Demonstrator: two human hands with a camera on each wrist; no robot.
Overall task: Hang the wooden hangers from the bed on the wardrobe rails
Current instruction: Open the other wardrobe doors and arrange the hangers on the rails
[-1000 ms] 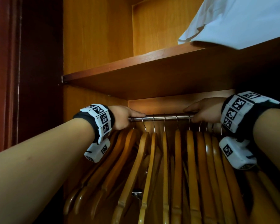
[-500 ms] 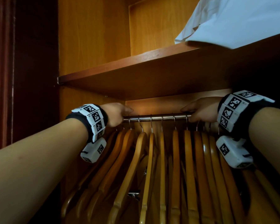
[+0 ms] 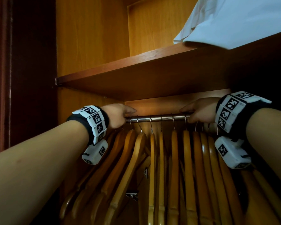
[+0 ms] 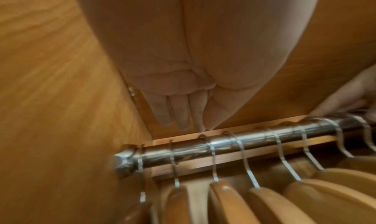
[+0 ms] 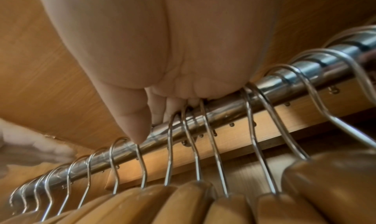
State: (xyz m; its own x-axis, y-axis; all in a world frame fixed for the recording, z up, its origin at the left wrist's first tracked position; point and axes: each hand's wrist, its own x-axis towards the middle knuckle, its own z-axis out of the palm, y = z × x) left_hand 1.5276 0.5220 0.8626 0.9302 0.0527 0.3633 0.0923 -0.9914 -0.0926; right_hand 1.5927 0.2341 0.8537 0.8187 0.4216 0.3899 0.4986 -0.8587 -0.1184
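Note:
A steel rail [image 3: 159, 118] runs under a shelf, and several wooden hangers [image 3: 186, 159] hang from it by wire hooks. My left hand [image 3: 120, 116] is at the rail's left end. In the left wrist view its fingers [image 4: 183, 118] are straight and lie just above the rail [image 4: 254, 139], holding nothing. My right hand [image 3: 199, 111] is further right on the rail. In the right wrist view its fingers [image 5: 156, 111] reach straight among the hooks, and the thumb tip touches the rail [image 5: 227, 103]. Neither hand holds a hanger [image 5: 183, 203].
A wooden shelf [image 3: 152, 75] sits close above the rail and carries white bedding [image 3: 242, 21] at the right. The wardrobe's side wall [image 3: 88, 46] is close on the left, with a dark door frame [image 3: 23, 62] beside it.
Both hands stay at the rail about the same distance apart. The left hand's fingers have lifted slightly off the rail. The view has shifted a little.

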